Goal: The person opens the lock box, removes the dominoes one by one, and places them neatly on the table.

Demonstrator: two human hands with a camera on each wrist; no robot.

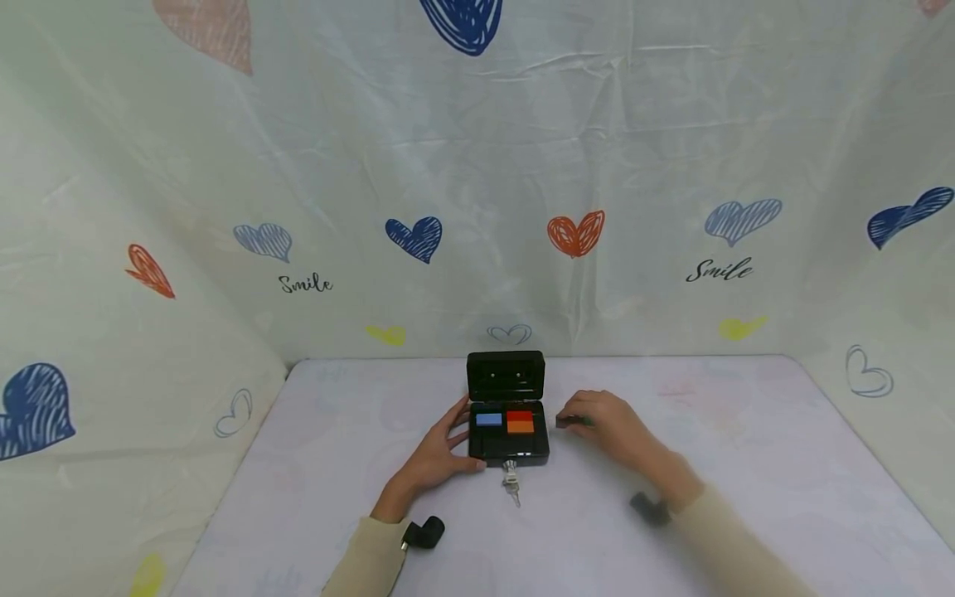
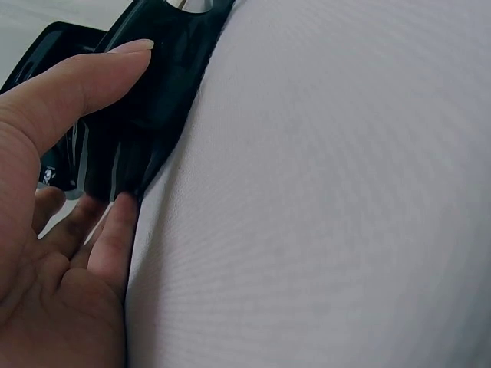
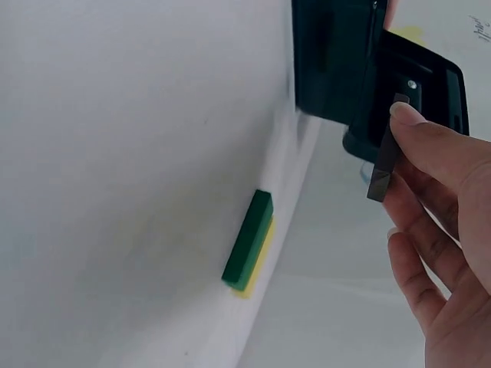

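Head view: the black box (image 1: 487, 448) sat near 6 o'clock on the pale table (image 1: 358, 414), lid (image 1: 506, 381) raised at its 12. Inside, a blue block (image 1: 488, 419) lay at 10 o'clock, a red block (image 1: 519, 415) at 1, an orange block (image 1: 520, 428) just below the red. Keys (image 1: 511, 481) hung from the front at 6. Your left hand (image 1: 433, 464) stood at the box's 8 o'clock, fingers spread wide along its side, thumb at the front corner. Your right hand (image 1: 608, 419) was at its 3 o'clock, pinching a dark block (image 1: 561, 421) just outside the wall, apart from it.

Left wrist view: box at 10 o'clock. Your thumb lay against its front, fingertips touching the side.

Right wrist view: box at 1 to 2 o'clock, your hand at 3 to 4. Thumb and fingers held the dark block between them, the lower fingers loosely bent. Toward 6, a green block (image 3: 249, 238) lay against a yellow block (image 3: 258, 261) on the table.
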